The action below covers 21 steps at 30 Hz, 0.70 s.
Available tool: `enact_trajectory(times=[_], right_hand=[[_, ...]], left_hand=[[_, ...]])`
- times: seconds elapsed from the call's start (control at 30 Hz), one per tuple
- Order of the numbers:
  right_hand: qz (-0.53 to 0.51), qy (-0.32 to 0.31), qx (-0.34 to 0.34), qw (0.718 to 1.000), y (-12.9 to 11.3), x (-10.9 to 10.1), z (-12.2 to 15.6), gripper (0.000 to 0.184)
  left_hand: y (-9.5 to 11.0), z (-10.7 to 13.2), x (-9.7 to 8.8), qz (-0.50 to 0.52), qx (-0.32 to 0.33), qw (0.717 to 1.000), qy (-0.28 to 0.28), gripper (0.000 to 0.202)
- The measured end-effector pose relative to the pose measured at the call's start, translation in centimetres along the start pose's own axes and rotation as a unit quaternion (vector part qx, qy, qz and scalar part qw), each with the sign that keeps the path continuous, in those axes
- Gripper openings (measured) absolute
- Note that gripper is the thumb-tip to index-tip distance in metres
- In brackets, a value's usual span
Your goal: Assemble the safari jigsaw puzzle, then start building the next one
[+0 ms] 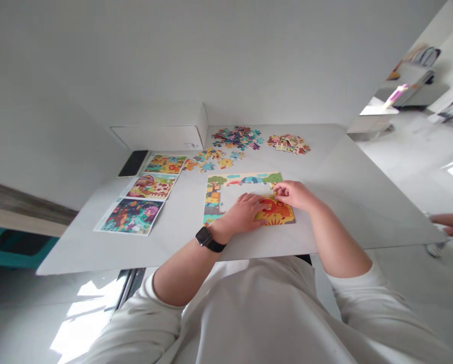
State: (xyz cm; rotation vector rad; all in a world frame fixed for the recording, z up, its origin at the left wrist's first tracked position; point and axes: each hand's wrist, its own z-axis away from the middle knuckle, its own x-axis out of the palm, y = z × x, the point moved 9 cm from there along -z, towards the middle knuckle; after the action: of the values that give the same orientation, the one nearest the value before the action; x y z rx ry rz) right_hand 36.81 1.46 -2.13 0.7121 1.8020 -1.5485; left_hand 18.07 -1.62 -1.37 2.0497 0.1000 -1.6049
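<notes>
A partly assembled jigsaw puzzle (211,199) lies on the white table, its border joined around a bare middle, with a lion on yellow at the lower right. My left hand (243,215) rests flat across the puzzle's lower part, fingers stretched out, hiding some of the bottom edge. At the puzzle's right edge, my right hand (292,194) has its fingers pinched together on a puzzle piece, mostly covered by the fingertips. Loose yellow and blue pieces (225,163) are scattered above the puzzle.
Behind lie a dark multicoloured heap of pieces (237,137) and a pinkish heap (288,144). A white box (156,137) stands against the wall. Three picture sheets (131,216) and a phone (133,163) lie on the left. Another person's arm (452,221) shows at far right.
</notes>
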Motion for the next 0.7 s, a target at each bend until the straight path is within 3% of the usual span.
enact_trajectory(times=[0.33,0.57,0.7], right_hand=[[-0.009,-0.007,-0.009,1.000,0.0,0.3,0.0,0.024],[-0.013,0.001,-0.023,1.000,-0.6,0.1,0.1,0.019],[0.009,0.004,-0.025,1.000,-0.7,0.2,0.0,0.014]], left_hand=[[-0.2,-0.1,-0.5,0.030,0.001,0.999,0.032,0.047],[-0.6,0.2,-3.3,0.059,-0.012,0.992,0.108,0.036],[-1.5,0.9,-6.4,0.077,-0.028,0.978,0.191,0.032]])
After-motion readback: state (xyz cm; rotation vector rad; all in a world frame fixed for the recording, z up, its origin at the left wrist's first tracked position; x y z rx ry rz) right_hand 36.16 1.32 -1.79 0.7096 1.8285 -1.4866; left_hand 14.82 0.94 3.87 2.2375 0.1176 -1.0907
